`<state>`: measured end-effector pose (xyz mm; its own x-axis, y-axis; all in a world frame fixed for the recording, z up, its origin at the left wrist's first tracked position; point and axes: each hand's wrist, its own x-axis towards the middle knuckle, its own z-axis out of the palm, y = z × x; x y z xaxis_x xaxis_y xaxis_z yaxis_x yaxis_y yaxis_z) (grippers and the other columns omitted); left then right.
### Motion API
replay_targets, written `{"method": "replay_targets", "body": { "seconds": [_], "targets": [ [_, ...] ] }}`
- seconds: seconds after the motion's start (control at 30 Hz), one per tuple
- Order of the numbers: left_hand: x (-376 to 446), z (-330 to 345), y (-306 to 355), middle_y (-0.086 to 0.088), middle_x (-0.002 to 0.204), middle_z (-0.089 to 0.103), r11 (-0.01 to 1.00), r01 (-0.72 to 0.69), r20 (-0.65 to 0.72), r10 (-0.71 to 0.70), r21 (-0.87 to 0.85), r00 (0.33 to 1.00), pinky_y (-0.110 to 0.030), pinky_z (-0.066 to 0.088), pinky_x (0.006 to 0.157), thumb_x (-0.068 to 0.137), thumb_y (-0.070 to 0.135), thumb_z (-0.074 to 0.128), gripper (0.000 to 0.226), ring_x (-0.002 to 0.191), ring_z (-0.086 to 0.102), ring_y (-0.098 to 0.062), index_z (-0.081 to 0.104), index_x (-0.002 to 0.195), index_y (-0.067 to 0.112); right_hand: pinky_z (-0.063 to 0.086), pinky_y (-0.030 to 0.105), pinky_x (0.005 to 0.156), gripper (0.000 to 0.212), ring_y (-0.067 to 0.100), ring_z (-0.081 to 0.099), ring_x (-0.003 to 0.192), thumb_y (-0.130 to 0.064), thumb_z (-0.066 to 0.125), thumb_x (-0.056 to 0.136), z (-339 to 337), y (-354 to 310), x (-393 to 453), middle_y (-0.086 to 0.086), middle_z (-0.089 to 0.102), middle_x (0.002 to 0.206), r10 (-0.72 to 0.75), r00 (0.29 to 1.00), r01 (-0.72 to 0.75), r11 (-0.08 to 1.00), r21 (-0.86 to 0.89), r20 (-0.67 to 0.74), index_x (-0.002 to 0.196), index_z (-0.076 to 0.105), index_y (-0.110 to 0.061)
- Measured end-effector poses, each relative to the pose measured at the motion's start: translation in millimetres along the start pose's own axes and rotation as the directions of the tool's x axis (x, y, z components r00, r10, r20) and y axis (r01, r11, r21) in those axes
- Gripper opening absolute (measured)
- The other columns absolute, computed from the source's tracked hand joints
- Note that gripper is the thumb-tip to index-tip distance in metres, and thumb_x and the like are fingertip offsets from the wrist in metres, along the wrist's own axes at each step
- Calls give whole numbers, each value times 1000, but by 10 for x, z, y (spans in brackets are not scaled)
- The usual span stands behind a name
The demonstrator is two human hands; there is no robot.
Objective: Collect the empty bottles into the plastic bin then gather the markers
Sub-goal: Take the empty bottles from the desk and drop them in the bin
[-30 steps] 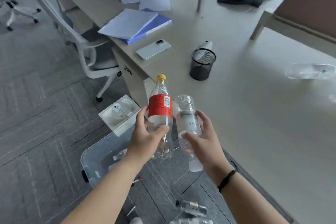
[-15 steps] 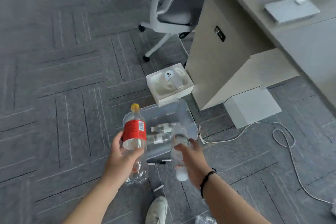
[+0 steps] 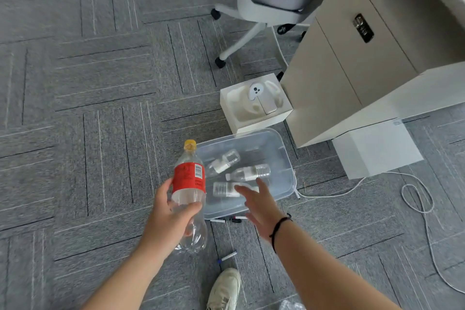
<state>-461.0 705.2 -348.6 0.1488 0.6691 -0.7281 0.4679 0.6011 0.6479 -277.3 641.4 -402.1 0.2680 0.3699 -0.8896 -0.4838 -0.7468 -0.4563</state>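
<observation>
Above the clear plastic bin holding three bottles, right hand spread empty, left hand beside it gripping red-labelled bottle, markers near the bin.

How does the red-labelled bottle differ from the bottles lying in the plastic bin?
The red-labelled bottle is gripped in the left hand, outside the bin; the bin bottles lie loose on their sides. It is larger, with a yellow cap; theirs look white-labelled. All are clear plastic.

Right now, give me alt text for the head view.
The left hand holds a red-labelled bottle beside a clear plastic bin holding three bottles, while the empty right hand, fingers spread, hovers over it. Markers lie on the carpet beside the bin.
</observation>
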Motion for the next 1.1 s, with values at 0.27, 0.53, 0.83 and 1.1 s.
{"method": "replay_targets", "body": {
  "seconds": [0.27, 0.53, 0.83, 1.1],
  "targets": [
    [118, 366, 156, 7, 114, 62, 988, -31, 123, 12, 148, 992, -45, 60, 80, 82, 23, 80, 88, 94, 70, -23, 26, 151, 33, 48, 53, 107, 83, 31, 57, 123, -29, 70, 91, -360, 235, -121, 10, 56, 136, 54, 998, -57, 992, -114, -31, 158, 21, -26],
    [395, 610, 469, -7, 152, 46, 870, -181, 30, 189, 458, 982, -38, 44, 101, 85, 36, 75, 81, 131, 51, -31, 30, 152, 24, 51, 49, 103, 78, 28, 55, 123, -26, 69, 92, -825, 260, -275, 15, 45, 152, 24, 998, -29, 994, -103, -50, 157, 27, -27],
    [171, 906, 592, -7, 141, 55, 893, -209, 70, 198, 398, 978, -49, 51, 99, 90, 39, 69, 64, 115, 58, -23, 42, 145, 24, 51, 47, 103, 72, 24, 56, 117, -16, 64, 95, -1033, 264, -552, 13, 44, 153, 2, 998, -4, 999, -33, -58, 156, 28, -26],
    [-357, 1351, 1089, 0, 129, 64, 875, -319, 132, 290, 364, 948, -31, 46, 80, 94, 28, 64, 43, 104, 61, -18, 55, 136, 22, 50, 45, 106, 76, 22, 58, 120, -26, 73, 86, -1438, 28, -1113, 5, 50, 146, -103, 986, 115, 989, 91, -128, 152, 37, -30]
  ]
}}
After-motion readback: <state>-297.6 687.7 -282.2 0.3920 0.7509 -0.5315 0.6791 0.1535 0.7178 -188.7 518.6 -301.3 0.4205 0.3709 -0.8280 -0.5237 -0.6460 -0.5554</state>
